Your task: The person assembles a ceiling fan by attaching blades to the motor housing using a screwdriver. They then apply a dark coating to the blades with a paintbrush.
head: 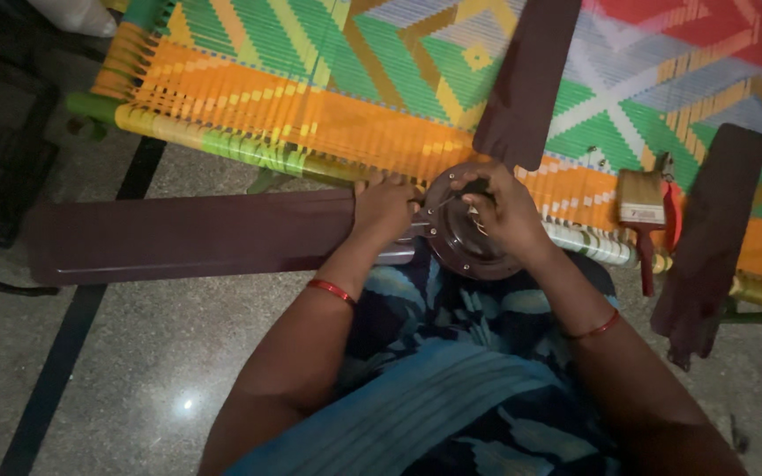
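Right now I see both hands working at the middle of the frame, over the round metal hub of a ceiling fan that rests on the person's lap, against the edge of a woven cot. My left hand is curled closed over the hub's left rim, where a long dark brown blade runs out toward the left edge of the frame. My right hand is closed too, its fingers pinched around a thin metal tool whose tip points left toward the other hand; what kind of tool I cannot tell, since the fingers hide most of it. A second blade reaches up from the hub to the top centre of the frame. At the right a third, loose blade lies across the cot's rail, well apart from the hub. Between it and the hub lies a paintbrush with a red handle. Each wrist wears a red bangle.
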